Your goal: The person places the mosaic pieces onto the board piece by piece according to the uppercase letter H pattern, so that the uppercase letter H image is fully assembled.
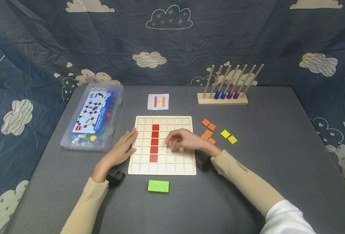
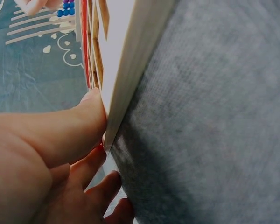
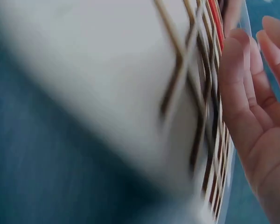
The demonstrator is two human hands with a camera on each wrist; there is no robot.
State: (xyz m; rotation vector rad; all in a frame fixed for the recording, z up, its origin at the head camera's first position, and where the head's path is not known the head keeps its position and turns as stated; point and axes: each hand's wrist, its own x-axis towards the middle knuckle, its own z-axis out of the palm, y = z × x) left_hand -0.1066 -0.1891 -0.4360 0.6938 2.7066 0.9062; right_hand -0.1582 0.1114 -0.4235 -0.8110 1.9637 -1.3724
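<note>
A wooden grid board [image 1: 174,168] lies on the table, with a column of several red square tiles [image 1: 154,141] in its cells. My left hand [image 1: 120,148] rests along the board's left edge; in the left wrist view its thumb [image 2: 91,109] touches the rim. My right hand [image 1: 182,139] is over the board, right of the red column, with loosely bent fingers. In the right wrist view, no tile shows between its fingers [image 3: 233,70]. Several orange tiles [image 1: 207,134] and two yellow tiles [image 1: 225,134] lie right of the board.
A small pattern card [image 1: 158,101] lies behind the board. A clear plastic case [image 1: 92,117] of colored balls stands at left. A peg stand [image 1: 222,101] with blue and purple beads is at back right. A green block [image 1: 158,186] lies in front.
</note>
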